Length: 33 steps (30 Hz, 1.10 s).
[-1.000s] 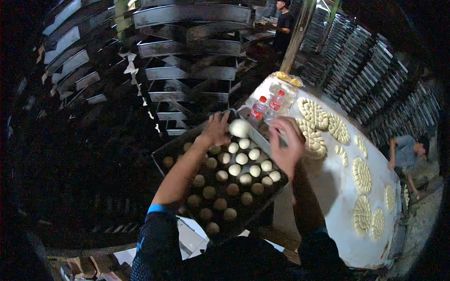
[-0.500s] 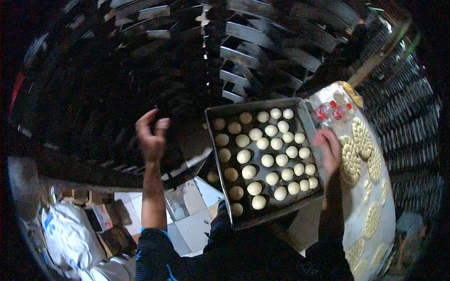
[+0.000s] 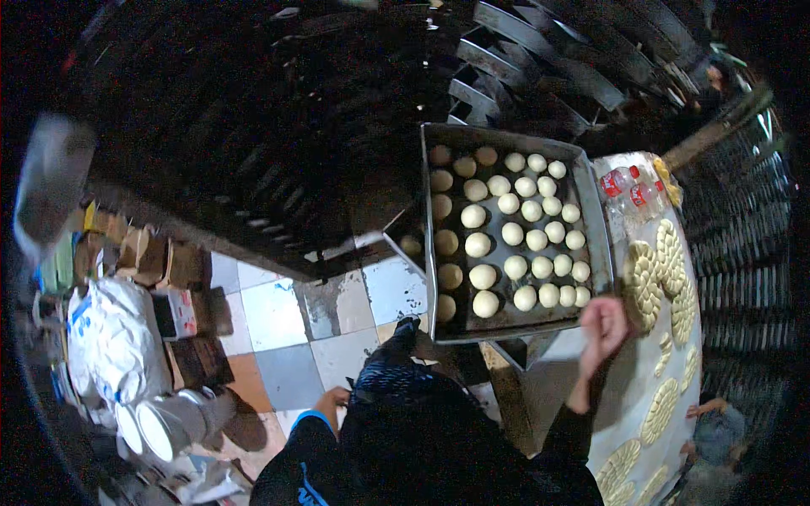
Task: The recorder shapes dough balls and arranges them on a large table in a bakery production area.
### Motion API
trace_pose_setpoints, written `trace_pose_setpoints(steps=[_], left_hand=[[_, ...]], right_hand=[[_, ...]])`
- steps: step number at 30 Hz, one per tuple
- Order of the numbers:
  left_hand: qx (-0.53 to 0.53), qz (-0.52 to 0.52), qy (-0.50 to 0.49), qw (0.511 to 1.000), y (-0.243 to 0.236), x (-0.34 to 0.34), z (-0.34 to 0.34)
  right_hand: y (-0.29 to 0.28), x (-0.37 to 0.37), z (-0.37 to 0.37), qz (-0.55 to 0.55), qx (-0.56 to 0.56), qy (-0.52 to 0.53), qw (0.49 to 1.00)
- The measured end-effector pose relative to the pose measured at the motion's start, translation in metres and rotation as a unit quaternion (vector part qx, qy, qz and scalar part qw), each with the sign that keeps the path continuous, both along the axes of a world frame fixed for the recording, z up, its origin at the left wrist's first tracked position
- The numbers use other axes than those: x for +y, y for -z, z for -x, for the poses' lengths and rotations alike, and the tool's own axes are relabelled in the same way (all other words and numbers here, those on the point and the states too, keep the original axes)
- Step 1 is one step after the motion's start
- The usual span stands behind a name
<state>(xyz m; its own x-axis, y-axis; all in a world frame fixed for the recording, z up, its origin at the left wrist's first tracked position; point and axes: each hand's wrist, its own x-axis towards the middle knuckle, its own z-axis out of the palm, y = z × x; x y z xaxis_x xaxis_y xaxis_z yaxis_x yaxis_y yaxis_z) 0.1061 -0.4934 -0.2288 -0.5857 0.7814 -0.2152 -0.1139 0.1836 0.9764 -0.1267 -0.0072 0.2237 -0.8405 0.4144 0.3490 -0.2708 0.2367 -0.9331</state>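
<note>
While the tray (image 3: 596,228) lies just ahead-left of the fisted right hand (image 3: 604,327), the left hand (image 3: 338,398) hangs low, grip unclear.

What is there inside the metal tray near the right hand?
The tray holds many pale, round dough balls; those along its left side lie in shadow. What lies under each ball is covered.

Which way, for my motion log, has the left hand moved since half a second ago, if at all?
Yes. The left hand has come back and rightward: it showed beyond the tiled floor and now shows over its nearer tiles.
</note>
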Motion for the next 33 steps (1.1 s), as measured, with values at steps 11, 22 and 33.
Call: trace_pose_setpoints(steps=[11,22,33], left_hand=[[0.151,0.283,-0.737,0.594,-0.19,-0.189,0.211],[0.554,0.421,-0.627,0.35,-0.136,-0.266,0.311],[0.002,0.542,-0.616,0.571,0.174,-0.261,0.361]], right_hand=[[0.097,-0.307,-0.019,-0.133,-0.117,-0.537,0.825],[0.564,-0.441,0.164,-0.125,-0.428,-0.116,0.888],[0.984,-0.27,0.379,-0.397,-0.273,0.005,0.876]])
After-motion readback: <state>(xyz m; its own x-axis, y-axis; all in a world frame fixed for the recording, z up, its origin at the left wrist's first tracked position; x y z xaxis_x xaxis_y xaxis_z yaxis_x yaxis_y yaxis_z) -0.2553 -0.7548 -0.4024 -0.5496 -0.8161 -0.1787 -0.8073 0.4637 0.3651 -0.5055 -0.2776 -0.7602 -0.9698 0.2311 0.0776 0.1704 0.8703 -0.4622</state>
